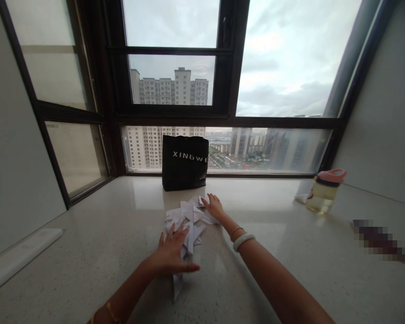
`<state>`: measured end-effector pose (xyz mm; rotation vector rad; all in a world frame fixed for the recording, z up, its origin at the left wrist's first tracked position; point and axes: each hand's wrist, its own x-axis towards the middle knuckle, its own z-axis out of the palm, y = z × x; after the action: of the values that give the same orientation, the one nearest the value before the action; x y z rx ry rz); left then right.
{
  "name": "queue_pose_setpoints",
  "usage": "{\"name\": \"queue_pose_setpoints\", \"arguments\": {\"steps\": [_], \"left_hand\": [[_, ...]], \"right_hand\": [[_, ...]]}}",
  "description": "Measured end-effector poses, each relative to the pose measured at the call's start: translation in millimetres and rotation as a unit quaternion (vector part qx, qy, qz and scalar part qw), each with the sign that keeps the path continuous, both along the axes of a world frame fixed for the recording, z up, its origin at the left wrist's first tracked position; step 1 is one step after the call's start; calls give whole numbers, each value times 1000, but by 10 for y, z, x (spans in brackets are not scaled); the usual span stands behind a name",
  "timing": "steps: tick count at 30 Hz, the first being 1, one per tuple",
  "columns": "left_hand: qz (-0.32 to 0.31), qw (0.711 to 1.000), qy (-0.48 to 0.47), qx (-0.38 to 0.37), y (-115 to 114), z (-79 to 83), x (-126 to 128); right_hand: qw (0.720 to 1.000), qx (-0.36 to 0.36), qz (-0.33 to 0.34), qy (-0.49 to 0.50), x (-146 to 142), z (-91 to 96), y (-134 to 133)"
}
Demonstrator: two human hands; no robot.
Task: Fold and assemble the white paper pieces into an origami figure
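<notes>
A loose pile of folded white paper pieces (191, 215) lies on the pale speckled counter (273, 274) in front of me. My left hand (172, 249) is over the near left side of the pile, palm down, its fingers spread and thumb stretched to the right. Part of a folded paper pokes out below that hand. At the far right edge of the pile, my right hand (213, 206) reaches over the papers with its fingers extended. Whether its fingertips press on the paper or hover just above, I cannot tell.
Behind the pile stands a black bag (185, 164) with white lettering, near the window. To the right are a clear bottle (324, 193) with a pink lid and a blurred dark object (378, 238). A long white device (23, 252) lies on the left.
</notes>
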<state>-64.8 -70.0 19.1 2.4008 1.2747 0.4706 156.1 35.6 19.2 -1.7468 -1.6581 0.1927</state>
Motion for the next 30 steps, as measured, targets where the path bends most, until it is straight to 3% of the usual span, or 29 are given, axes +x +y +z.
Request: {"name": "queue_pose_setpoints", "arguments": {"steps": [3, 6, 8, 13, 18, 21, 25, 30], "left_hand": [[-25, 996, 70, 54, -63, -59, -100], [20, 985, 67, 158, 122, -58, -180], [73, 980, 49, 181, 293, -70, -238], [189, 976, -3, 108, 601, -178, -311], [261, 964, -19, 50, 665, -260, -49], [249, 965, -73, 25, 655, -280, 240], [210, 948, -237, 39, 668, -226, 551], [182, 938, -287, 68, 712, 63, 583]], "right_hand": [[998, -48, 27, -32, 44, -106, -22], [995, -68, 50, -61, -56, -199, -155], [993, -69, 58, -73, -121, -223, -267], [995, -63, 39, -63, -60, -156, -400], [998, -50, 24, -19, -90, -138, -338], [997, -41, 65, 16, -348, -206, -357], [989, -8, 113, 90, -691, -212, -390], [979, 28, 88, 179, -695, 0, -304]]}}
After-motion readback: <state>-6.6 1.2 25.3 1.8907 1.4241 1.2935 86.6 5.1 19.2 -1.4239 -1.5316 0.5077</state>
